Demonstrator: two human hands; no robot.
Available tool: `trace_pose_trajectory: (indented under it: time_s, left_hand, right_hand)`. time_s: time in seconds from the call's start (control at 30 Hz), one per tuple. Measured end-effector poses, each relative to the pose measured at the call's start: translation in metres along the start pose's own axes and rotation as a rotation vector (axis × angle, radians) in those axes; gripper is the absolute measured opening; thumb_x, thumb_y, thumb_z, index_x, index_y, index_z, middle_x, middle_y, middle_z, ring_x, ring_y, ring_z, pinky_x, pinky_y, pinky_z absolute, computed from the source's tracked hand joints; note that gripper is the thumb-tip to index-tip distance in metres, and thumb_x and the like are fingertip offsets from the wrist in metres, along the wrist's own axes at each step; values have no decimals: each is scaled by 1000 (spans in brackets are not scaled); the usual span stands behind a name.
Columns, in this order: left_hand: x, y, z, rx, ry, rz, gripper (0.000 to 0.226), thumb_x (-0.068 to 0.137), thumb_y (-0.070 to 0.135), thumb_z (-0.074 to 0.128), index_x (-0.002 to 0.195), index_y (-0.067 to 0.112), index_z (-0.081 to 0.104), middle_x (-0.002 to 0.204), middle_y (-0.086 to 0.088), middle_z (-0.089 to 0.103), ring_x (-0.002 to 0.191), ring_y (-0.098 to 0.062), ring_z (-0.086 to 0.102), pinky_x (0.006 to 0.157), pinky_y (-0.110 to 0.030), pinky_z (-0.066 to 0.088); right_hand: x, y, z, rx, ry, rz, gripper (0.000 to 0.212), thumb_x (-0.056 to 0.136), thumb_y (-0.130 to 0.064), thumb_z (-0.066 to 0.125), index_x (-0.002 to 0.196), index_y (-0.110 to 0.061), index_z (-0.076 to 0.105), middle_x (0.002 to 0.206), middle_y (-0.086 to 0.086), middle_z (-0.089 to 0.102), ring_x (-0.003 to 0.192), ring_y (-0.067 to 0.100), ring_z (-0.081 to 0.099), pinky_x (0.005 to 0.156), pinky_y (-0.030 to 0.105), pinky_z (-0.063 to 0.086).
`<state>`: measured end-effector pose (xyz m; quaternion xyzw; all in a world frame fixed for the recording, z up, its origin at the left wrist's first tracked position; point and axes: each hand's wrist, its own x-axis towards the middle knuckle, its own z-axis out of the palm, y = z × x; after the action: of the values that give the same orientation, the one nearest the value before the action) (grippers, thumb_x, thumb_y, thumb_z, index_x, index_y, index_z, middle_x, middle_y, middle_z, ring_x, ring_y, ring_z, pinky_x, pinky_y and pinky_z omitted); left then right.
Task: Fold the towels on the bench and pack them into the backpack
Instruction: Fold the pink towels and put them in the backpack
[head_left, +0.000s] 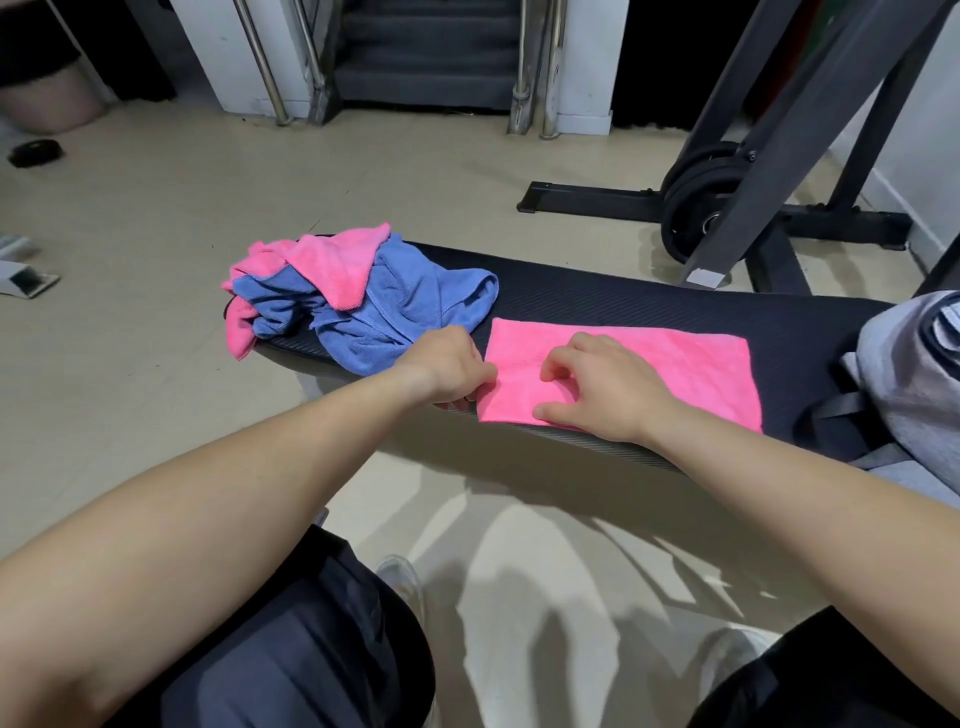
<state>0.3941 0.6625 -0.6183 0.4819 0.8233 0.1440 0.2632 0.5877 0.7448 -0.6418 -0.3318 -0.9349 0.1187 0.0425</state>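
Dark shorts (291, 649) sat nearest, the person's knees apart, with a pale shoe (400, 577) on the beige floor (156, 441) between them. Both bare forearms reached forward to the black bench (623, 301).

Pink towel (649, 369): lay flat as a rectangle on the near half of the bench, its long side along the pad and its near edge at the pad's front edge.

Left hand (447, 369): at the towel's left edge, fingers curled and closed on that edge near the front corner; the fingertips were hidden beneath.

Right hand (597, 389): on top of the towel's left part, fingers bent, tips and thumb touching the cloth. Could not tell whether it pinched any cloth or only pressed.

Heap (358, 291): unfolded pink and blue towels, crumpled together at the bench's left end, partly hanging over the edge, just beside the left hand.

Backpack (904, 358): grey, at the bench's right end, cut off by the view, well apart from the flat towel.

Farther back stood a dark rack (779, 156) with black plates (696, 197) at its foot, and grey stairs (426, 52) behind.
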Motion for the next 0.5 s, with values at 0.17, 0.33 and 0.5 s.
trace_pose_trajectory:
  time_s: [0.17, 0.33, 0.5]
  left_hand:
    - [1, -3, 3, -27, 16, 69, 34, 77, 29, 83, 70, 15, 53, 65, -11, 67, 69, -31, 71, 69, -44, 60]
    - [-5, 6, -4, 327, 95, 40, 30, 75, 42, 74, 87, 19, 59, 90, 2, 66, 85, -22, 63, 72, -36, 51]
    - [5, 49, 22, 209, 306, 348, 26, 94, 32, 49, 117, 22, 56, 123, -2, 55, 116, -25, 51, 96, -44, 45]
  right_hand:
    - [-1, 0, -1, -13, 55, -21, 39, 81, -61, 64, 107, -32, 64, 104, -6, 50, 104, 18, 46, 90, 37, 43]
    - [-2, -2, 1, -110, 139, -7, 47, 97, -46, 46, 137, -22, 51, 134, 3, 47, 120, 26, 44, 102, 42, 38]
    - [-8, 12, 2, -64, 240, 159, 57, 101, -32, 41, 153, -10, 35, 158, 10, 35, 145, 27, 31, 119, 41, 25]
